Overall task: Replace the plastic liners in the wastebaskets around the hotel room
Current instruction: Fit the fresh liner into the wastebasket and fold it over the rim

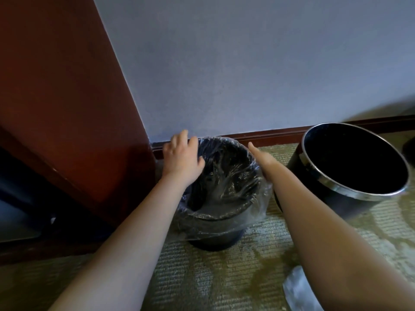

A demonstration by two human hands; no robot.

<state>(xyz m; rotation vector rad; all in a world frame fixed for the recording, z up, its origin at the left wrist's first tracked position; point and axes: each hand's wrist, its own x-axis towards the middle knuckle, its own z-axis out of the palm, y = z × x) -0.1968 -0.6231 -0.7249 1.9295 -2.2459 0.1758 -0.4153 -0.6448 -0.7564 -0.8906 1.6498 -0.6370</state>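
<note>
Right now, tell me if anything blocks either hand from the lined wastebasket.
Nothing visible does. The left hand grips the liner at the lined wastebasket's left rim; the right hand touches its right rim. The unlined wastebasket stands apart, rightward.

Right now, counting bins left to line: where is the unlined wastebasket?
The unlined wastebasket sits right in the head view, on the carpet beside the lined wastebasket.

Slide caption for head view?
Left hand grips, right hand presses clear liner on one wastebasket; second wastebasket beside it unlined.

Crinkled glossy plastic liner (226, 176), shiny metal-rimmed black wastebasket (325, 182) (matt inside), rough ribbed carpet (202, 277), smooth reddish wood panel (56, 86)
</note>
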